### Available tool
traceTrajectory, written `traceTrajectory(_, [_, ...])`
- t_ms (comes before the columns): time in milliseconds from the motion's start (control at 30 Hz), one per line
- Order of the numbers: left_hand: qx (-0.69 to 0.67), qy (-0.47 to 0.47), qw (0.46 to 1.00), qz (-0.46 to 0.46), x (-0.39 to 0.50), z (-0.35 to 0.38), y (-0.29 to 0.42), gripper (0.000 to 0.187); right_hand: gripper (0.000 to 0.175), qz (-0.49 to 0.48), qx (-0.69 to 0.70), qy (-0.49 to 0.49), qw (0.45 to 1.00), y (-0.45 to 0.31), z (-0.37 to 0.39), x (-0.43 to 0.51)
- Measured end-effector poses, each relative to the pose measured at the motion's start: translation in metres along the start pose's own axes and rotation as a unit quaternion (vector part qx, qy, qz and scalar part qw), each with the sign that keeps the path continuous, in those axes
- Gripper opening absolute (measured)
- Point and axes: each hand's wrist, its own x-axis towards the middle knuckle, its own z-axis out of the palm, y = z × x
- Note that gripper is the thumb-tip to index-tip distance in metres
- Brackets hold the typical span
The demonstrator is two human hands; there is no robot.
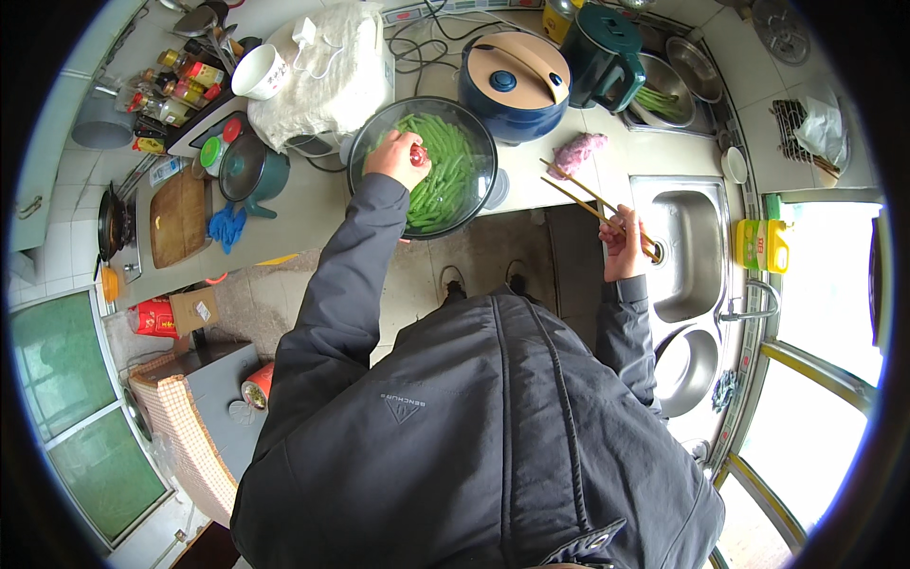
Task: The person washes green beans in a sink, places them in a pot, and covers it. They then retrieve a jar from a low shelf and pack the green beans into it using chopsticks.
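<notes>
My left hand (399,158) is closed around the reddish knob of a clear glass lid (478,153) with a dark rim. The lid lies over a pan, and green beans (444,167) show through the glass. My right hand (625,245) grips a pair of long wooden chopsticks (579,188), whose tips point up and left over the counter's edge. A crumpled pink cloth (579,153) lies on the counter just beyond the tips. How far the lid sits from the pan's rim cannot be told.
A blue pot with a tan lid (515,85) and a green electric kettle (604,53) stand behind the pan. The steel sink (686,256) is at the right. A saucepan (252,171), blue gloves (227,227) and a wooden cutting board (178,220) are at the left.
</notes>
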Motion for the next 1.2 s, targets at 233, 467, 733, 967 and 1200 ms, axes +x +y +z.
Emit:
traceTrajectory(233, [-0.021, -0.001, 1.000, 0.006, -0.003, 0.003, -0.002, 0.040, 0.033, -0.003, 0.012, -0.025, 1.000, 0.002, 0.000, 0.000])
traceTrajectory(467, [-0.020, 0.099, 0.994, 0.031, -0.030, -0.027, 0.024, 0.052, 0.038, -0.035, 0.024, -0.029, 0.999, -0.010, 0.018, -0.007])
traceTrajectory(733, [-0.708, -0.313, 0.614, -0.155, -0.111, -0.001, 0.163, 0.059, 0.015, -0.411, -0.354, -0.180, 0.821, -0.038, 0.070, -0.065])
traceTrajectory(967, [-0.793, -0.278, 0.498, -0.214, -0.099, 0.014, 0.190, 0.043, 0.026, -0.501, -0.401, -0.267, 0.719, -0.030, 0.070, -0.079])
traceTrajectory(1200, [-0.700, -0.207, 0.666, -0.151, -0.092, 0.021, 0.192, 0.031, 0.031, -0.223, -0.421, -0.188, 0.859, -0.044, 0.022, -0.058])
